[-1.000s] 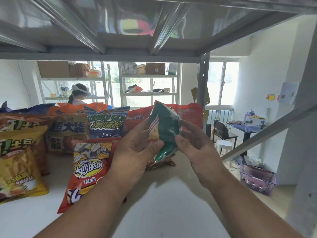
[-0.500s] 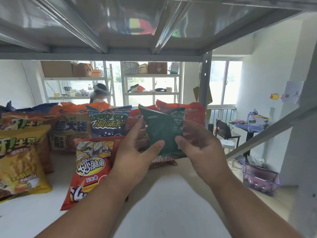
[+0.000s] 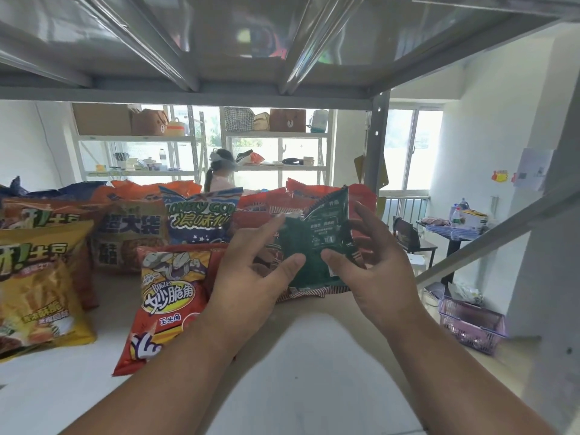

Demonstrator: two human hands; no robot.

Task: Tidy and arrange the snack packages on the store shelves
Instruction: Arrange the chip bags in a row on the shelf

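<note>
Above the white shelf board (image 3: pixel 282 381), both hands hold a small dark green snack packet (image 3: pixel 314 243) upright, its printed back toward the camera. The left hand (image 3: pixel 248 277) pinches the packet's left edge between thumb and forefinger, the other fingers loosely extended behind it. The right hand (image 3: pixel 373 271) presses its thumb against the packet's lower front, with the fingers spread and partly curled behind the right edge. Directly behind the green packet stands a row of red-orange bags (image 3: pixel 361 199), and a striped red bag (image 3: pixel 314 291) lies flat just beneath it. Left of the green packet, a red Bugles corn-snack bag (image 3: pixel 169 293) lies flat on the board, partly under the left forearm. Behind that bag stands a blue bag (image 3: pixel 201 218), with a brown bag (image 3: pixel 128 233) beside it. Farther left sits a yellow bag (image 3: pixel 37 284). Well to the right of the green packet, below shelf level, a purple basket (image 3: pixel 470 324) stands on the floor.
</note>
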